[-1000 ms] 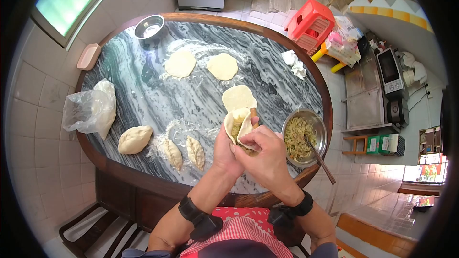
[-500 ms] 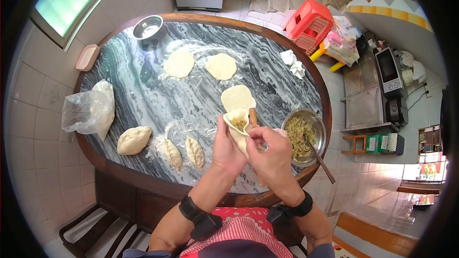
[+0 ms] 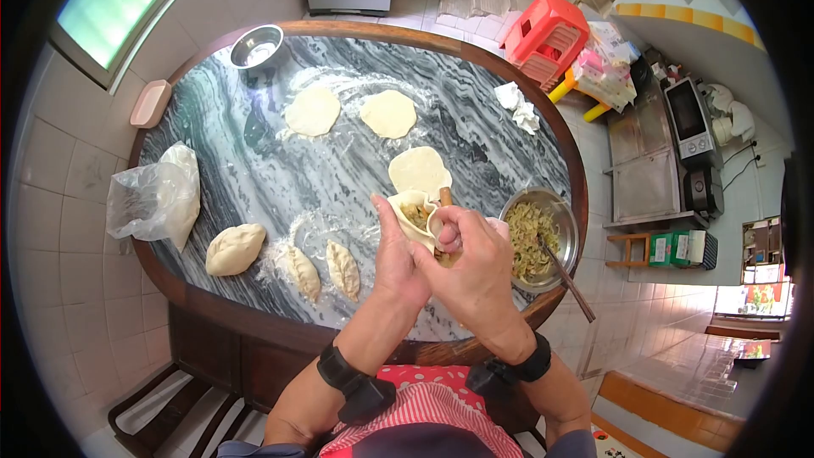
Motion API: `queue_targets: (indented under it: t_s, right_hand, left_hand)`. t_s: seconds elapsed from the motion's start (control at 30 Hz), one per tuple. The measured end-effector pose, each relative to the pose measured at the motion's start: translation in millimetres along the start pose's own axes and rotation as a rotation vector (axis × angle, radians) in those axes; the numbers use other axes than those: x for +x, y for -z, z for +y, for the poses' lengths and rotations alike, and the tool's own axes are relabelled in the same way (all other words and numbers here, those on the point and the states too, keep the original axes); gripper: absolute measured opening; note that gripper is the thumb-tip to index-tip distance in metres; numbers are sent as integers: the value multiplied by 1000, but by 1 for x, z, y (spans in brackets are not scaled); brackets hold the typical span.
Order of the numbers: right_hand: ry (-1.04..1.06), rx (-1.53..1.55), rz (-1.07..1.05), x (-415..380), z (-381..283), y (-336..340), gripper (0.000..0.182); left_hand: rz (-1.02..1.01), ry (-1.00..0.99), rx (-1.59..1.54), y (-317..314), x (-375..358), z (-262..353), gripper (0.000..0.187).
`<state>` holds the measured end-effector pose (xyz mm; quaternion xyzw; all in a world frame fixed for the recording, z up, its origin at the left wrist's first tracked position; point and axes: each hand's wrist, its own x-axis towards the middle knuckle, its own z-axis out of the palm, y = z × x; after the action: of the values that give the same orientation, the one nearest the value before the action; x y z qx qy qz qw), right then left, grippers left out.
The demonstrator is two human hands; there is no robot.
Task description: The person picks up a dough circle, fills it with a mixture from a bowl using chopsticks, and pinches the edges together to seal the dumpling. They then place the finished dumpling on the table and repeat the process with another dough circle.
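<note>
A round dough wrapper (image 3: 403, 206) with chopped filling (image 3: 415, 215) inside is partly folded, its upper side still gaping. My left hand (image 3: 397, 267) cradles it from below and the left, thumb raised along its edge. At its right rim, my right hand (image 3: 476, 270) pinches the dough with curled fingers, which hide part of the fold. Just behind lie a flat wrapper (image 3: 419, 168) and the end of a wooden rolling pin (image 3: 446, 196). Two pleated dumplings (image 3: 342, 271) and a larger lump of dough (image 3: 235, 249) rest on the floured table left of my hands.
A metal bowl of filling (image 3: 527, 265) with chopsticks (image 3: 570, 287) stands to the right. Two more wrappers (image 3: 388, 114) lie farther back on the marble table (image 3: 483, 119). A small metal bowl (image 3: 257, 47), plastic bag (image 3: 157, 195) and crumpled tissue (image 3: 517, 108) sit near the edges.
My right hand has shifted up and left, closer against my left hand, and its fingers have curled in over the wrapper's right rim. The view has moved slightly.
</note>
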<state>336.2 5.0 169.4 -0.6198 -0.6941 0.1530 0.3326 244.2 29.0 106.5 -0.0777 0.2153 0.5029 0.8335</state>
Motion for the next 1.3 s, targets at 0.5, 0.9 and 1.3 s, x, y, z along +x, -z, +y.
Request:
queue_targets:
  t_s: [0.5, 0.9, 1.3]
  right_hand:
    - [56, 0, 13, 7, 6, -9, 17]
    - [111, 247, 128, 26, 9, 17, 17]
    - [-569, 1259, -53, -36, 32, 9, 21]
  left_hand:
    - [75, -110, 13, -20, -7, 2, 56]
    - [41, -86, -62, -18, 0, 18, 48]
    - [-39, -31, -155, -29, -10, 22, 49]
